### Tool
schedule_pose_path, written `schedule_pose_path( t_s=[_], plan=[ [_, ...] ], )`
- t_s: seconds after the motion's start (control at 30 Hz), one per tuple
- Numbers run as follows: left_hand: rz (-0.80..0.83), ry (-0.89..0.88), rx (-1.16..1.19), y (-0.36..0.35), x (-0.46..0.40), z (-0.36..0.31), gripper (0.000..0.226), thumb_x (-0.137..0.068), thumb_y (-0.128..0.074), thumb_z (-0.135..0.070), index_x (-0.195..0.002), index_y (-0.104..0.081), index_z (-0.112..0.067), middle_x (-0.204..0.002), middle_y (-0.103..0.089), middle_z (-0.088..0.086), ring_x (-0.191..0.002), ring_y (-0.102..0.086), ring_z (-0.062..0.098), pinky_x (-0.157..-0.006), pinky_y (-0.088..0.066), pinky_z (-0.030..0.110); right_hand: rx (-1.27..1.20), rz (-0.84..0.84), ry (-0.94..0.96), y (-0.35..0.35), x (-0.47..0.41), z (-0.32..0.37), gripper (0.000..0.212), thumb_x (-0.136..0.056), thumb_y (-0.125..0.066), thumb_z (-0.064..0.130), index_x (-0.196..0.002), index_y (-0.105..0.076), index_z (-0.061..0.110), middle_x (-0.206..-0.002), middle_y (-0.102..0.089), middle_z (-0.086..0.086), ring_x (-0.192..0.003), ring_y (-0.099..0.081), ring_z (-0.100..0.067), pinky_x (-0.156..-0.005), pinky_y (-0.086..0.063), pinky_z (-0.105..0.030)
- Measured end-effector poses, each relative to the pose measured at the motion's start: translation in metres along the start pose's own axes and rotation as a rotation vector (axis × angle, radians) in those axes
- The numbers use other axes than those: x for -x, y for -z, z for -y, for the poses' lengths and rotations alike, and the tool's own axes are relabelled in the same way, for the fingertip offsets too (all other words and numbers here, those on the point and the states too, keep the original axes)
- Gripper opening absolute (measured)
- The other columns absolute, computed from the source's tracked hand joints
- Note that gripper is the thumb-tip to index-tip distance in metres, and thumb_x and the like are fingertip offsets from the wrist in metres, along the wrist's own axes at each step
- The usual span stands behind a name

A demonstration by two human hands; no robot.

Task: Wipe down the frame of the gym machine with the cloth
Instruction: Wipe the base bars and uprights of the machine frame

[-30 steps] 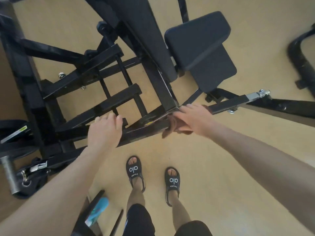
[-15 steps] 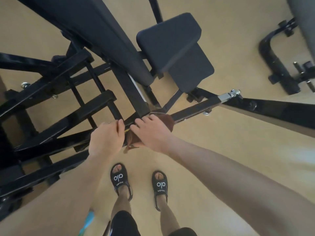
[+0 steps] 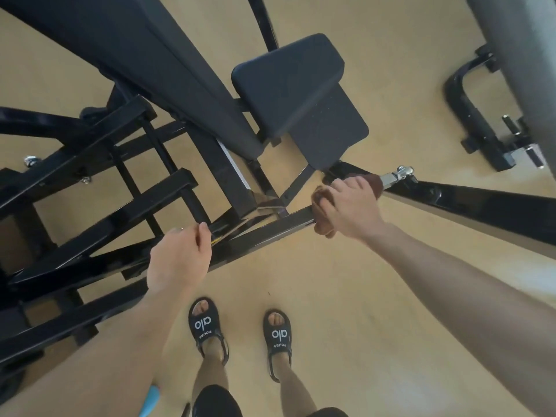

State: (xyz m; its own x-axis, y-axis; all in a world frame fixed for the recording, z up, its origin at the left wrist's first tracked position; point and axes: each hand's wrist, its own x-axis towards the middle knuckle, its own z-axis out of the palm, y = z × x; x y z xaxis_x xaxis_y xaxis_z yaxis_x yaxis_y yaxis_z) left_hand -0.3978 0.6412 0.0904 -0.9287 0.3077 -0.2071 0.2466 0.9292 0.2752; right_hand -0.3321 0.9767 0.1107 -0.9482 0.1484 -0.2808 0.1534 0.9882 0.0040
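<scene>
1. My right hand (image 3: 350, 207) grips the brown cloth (image 3: 323, 203), fingers curled over it and around the black frame bar (image 3: 270, 233), so the cloth wraps the tube and cleans its top and sides at once.
2. The cloth sits on the bar just short of the silver pin fitting (image 3: 397, 174), below the edge of the dark seat pad (image 3: 301, 97). A fold of it hangs out under my palm.
3. My left hand (image 3: 177, 260) holds the same bar further along, near the welded joint. I judge that it steadies me as I lean over. Its fingers curl over the far edge; how tightly they close I cannot quite tell from this angle.
4. The long back pad (image 3: 144, 55) slants overhead, and the cross struts (image 3: 126, 206) to my left look like the next stretch to wipe.
5. The floor (image 3: 346, 296) is a pale tan, smooth-looking surface. I stand on it in black sandals (image 3: 275, 335).
6. Another machine's black base (image 3: 472, 115) sits well apart at the right, beside a grey upright.
</scene>
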Motion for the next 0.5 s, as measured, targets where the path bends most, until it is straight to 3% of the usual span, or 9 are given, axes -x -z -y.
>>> schedule_pose_path(
  t_s=[0.17,0.3,0.4,0.5],
  plan=[
    [0.007,0.019,0.016,-0.001,0.001,0.003,0.049,-0.108,-0.031,-0.042,-0.07,-0.056,-0.023,-0.055,-0.053,-0.005,-0.046,-0.052,0.007,-0.043,-0.033,0.018,-0.14,-0.068,0.141,-0.011,0.012,0.095,0.037,-0.102,-0.036,0.05,-0.102,-0.067,0.031,-0.098,-0.065,0.012,-0.09,-0.057,-0.014,-0.094,-0.042,-0.036],
    [0.006,0.04,0.06,0.0,0.003,0.001,0.052,-0.108,-0.031,-0.04,-0.065,-0.055,-0.023,-0.053,-0.055,-0.004,-0.045,-0.056,0.009,-0.043,-0.047,0.026,-0.159,-0.019,0.312,-0.006,0.0,0.041,0.041,-0.1,-0.031,0.055,-0.104,-0.067,0.036,-0.089,-0.059,0.015,-0.084,-0.054,-0.01,-0.08,-0.038,-0.028],
    [0.017,0.041,0.063,0.001,0.002,0.002,0.052,-0.107,-0.032,-0.04,-0.064,-0.055,-0.023,-0.052,-0.055,-0.004,-0.044,-0.056,0.009,-0.042,-0.043,0.023,0.033,-0.062,0.068,0.003,-0.012,-0.049,0.046,-0.094,-0.028,0.048,-0.091,-0.069,0.028,-0.08,-0.062,0.004,-0.08,-0.061,-0.023,-0.071,-0.041,-0.035],
    [0.011,0.03,0.054,0.0,0.002,0.001,0.051,-0.107,-0.033,-0.039,-0.064,-0.055,-0.023,-0.05,-0.054,-0.005,-0.042,-0.054,0.008,-0.041,-0.039,0.02,-0.072,-0.056,-0.206,-0.001,-0.013,-0.082,0.053,-0.097,-0.021,0.049,-0.092,-0.065,0.02,-0.092,-0.065,-0.004,-0.095,-0.058,-0.03,-0.098,-0.04,-0.043]
  ],
)
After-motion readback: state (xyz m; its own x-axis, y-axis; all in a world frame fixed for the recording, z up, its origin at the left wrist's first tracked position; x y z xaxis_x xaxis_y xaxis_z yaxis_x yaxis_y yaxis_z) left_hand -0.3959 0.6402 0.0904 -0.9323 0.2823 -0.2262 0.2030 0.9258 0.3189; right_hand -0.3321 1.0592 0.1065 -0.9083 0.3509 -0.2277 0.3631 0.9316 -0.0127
